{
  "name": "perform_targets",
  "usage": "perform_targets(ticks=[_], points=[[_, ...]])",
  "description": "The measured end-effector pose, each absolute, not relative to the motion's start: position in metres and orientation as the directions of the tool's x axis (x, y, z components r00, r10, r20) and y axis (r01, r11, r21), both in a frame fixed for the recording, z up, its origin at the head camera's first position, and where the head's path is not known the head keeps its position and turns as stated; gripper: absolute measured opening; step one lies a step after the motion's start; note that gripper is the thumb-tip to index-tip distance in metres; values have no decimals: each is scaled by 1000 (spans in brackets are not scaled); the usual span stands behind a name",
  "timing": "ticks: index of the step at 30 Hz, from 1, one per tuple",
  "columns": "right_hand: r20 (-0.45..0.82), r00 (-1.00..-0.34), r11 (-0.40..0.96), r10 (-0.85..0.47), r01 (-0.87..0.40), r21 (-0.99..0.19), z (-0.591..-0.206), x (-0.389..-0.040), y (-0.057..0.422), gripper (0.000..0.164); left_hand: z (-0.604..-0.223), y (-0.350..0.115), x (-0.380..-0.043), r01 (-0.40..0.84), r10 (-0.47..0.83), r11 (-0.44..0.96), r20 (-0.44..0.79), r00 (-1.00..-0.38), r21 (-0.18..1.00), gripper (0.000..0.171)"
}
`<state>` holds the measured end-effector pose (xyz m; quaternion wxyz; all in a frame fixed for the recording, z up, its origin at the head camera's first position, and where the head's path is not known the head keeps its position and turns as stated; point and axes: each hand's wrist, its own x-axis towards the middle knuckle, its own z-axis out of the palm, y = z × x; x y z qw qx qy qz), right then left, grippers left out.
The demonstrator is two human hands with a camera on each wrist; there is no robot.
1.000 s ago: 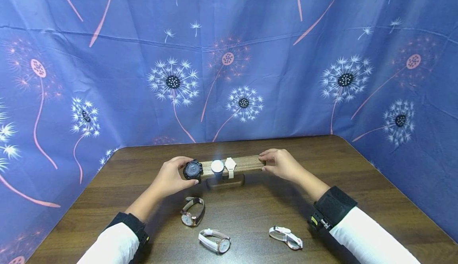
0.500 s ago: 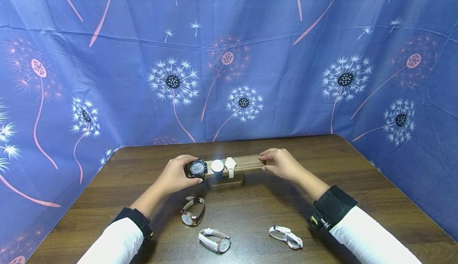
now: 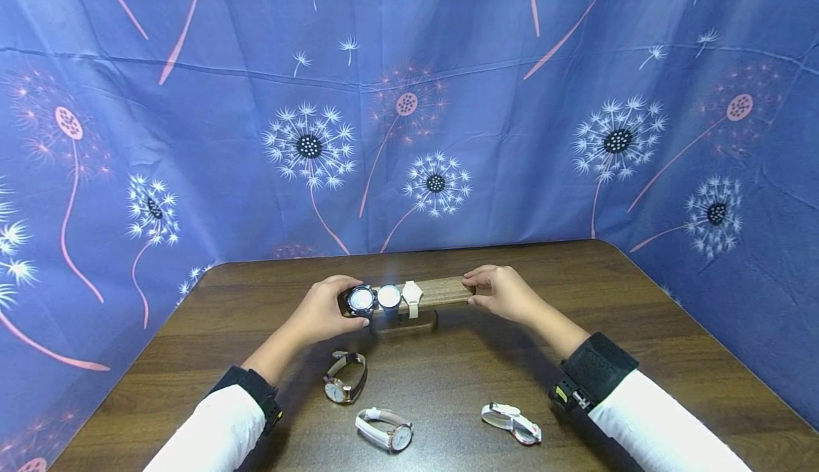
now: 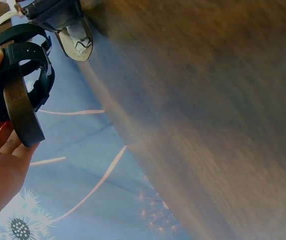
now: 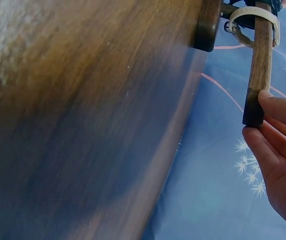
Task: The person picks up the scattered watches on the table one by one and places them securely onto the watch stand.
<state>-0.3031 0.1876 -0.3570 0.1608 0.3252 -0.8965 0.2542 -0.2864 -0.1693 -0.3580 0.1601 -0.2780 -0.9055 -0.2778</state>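
A wooden watch stand has a horizontal bar [image 3: 444, 291] over a rounded base [image 3: 409, 323]. My left hand [image 3: 323, 310] grips a black watch [image 3: 361, 300] by its sides; its strap loops around the bar's left end, as the left wrist view shows. Close beside it on the bar sits a watch with a bright dial and dark strap [image 3: 389, 296], then a cream watch [image 3: 412, 293]. At the opposite end, my right hand [image 3: 502, 294] pinches the bar tip between thumb and fingers. In the right wrist view the cream strap [image 5: 265, 15] encircles the bar.
Nearer on the wooden table [image 3: 448, 379] lie a dark-strapped watch [image 3: 345, 379], a white-strapped watch [image 3: 384, 431] and another white watch [image 3: 512, 424]. A blue dandelion-patterned cloth [image 3: 512, 138] hangs behind the table.
My left hand has slid the black watch rightward along the bar, up against the bright-dialed watch. The right hand has stayed in place on the bar's end.
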Motion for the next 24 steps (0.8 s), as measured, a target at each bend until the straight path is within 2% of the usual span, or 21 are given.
perform_targets(ticks=[7, 24], points=[[442, -751, 674, -490, -648, -355, -355, -301, 186, 30, -357, -168, -286, 586, 416, 698, 433, -800, 412, 66], [457, -734, 683, -501, -660, -312, -356, -298, 185, 30, -358, -170, -285, 593, 424, 697, 435, -794, 402, 74]])
